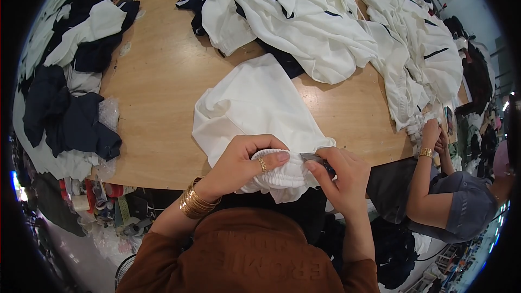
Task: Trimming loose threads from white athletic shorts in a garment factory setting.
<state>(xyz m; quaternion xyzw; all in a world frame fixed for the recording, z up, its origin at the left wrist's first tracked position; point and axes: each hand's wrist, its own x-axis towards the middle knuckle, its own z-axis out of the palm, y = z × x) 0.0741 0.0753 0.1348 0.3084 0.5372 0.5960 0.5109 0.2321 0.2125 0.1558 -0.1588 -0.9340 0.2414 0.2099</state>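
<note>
Holding a white garment [249, 97], spread from the middle of the desk [154, 114] toward six o'clock, by its gathered elastic band, with the left hand [241, 164] closed in a pinching grip (gold bangles [196, 201] at that wrist). Clasping snips [311, 157] in the right hand [345, 176], with a closed grip around the dark handle and blades pointing toward ten o'clock, close to the gathers; cannot tell whether touching. Facing white clothes [309, 38] piled at twelve o'clock, with navy clothes [81, 122] at nine and a co-worker [461, 203] at four.
</note>
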